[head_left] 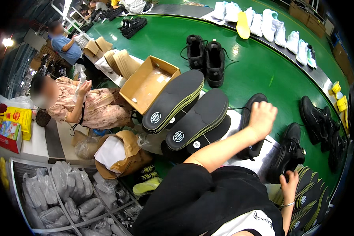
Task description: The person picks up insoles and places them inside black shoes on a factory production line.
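1. At the far left we are seeing bagged goods (63,188) filling wire bins, kept low beside the seat, likely so they stay within easy reach.
2. A seated co-worker in a floral top (94,108) is facing an open cardboard box (147,84); the box is tilting toward that person, which seems to make reaching into it easier.
3. Two stacks of black insoles (185,114) are leaning side by side on the tabletop (240,118), between the box and our left arm. They are fanned with their printed heels facing us, probably so that single pieces can be peeled off.
4. Our left hand (262,118) is closing its fingers over the heel of a black shoe (251,129) that is lying at the edge of the green conveyor belt (247,67). Gripping the heel looks like a way of steadying the shoe with its opening accessible.
5. Our right hand (289,185) is resting its fingers on another stack of insoles (308,196) low at our right, just beside a second black shoe (287,151). We cannot tell whether the fingers are pinching one piece or only touching the top.
6. Further right, more black shoes (320,126) are waiting on the belt, and white shoes (271,23) are lined up on the far side.
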Demonstrator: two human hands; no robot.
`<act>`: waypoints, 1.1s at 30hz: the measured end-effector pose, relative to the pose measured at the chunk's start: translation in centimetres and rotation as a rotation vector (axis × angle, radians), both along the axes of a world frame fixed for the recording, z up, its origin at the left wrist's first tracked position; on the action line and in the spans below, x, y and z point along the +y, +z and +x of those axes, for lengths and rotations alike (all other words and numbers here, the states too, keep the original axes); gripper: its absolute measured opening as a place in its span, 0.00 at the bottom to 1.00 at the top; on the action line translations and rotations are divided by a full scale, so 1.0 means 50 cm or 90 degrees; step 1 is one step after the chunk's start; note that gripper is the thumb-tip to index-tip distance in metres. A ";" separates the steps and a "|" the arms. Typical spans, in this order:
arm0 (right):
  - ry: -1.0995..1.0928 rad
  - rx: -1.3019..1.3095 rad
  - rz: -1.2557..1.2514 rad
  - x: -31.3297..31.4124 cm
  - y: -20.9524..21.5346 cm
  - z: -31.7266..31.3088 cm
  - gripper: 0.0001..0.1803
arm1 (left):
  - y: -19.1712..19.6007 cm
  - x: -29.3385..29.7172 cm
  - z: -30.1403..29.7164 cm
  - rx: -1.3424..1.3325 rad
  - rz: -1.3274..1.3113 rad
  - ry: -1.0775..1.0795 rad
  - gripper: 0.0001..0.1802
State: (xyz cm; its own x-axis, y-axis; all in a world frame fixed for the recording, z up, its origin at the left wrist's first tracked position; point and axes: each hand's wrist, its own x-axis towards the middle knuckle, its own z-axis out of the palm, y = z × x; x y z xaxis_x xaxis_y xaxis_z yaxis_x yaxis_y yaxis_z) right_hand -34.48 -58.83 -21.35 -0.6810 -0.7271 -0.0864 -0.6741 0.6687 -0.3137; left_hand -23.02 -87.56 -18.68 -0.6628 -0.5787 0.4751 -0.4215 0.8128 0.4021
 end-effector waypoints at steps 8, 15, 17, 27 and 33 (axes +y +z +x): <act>0.064 -0.057 0.018 -0.050 0.012 0.070 0.22 | -0.072 0.185 -0.055 -0.086 0.207 -0.705 0.19; -0.059 -0.044 -0.101 0.043 0.130 -0.022 0.22 | -0.086 0.193 -0.062 -0.278 0.217 -0.649 0.21; -0.219 0.037 -0.142 0.122 0.156 -0.075 0.21 | -0.084 0.210 -0.065 -0.272 0.205 -0.654 0.19; -0.673 -0.011 0.193 0.436 0.120 -0.203 0.45 | -0.089 0.202 -0.048 -0.237 0.262 -0.663 0.18; -0.680 -0.068 0.181 0.408 0.137 -0.215 0.46 | -0.084 0.192 -0.045 -0.227 0.294 -0.671 0.19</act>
State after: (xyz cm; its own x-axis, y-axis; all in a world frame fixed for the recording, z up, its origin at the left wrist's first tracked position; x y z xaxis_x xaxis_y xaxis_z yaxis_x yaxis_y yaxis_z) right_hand -45.26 -38.45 -14.52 -0.9249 0.2849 -0.2517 0.3130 0.9464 -0.0791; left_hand -25.25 -77.95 -22.89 -0.9641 0.2588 0.0592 0.2161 0.6353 0.7414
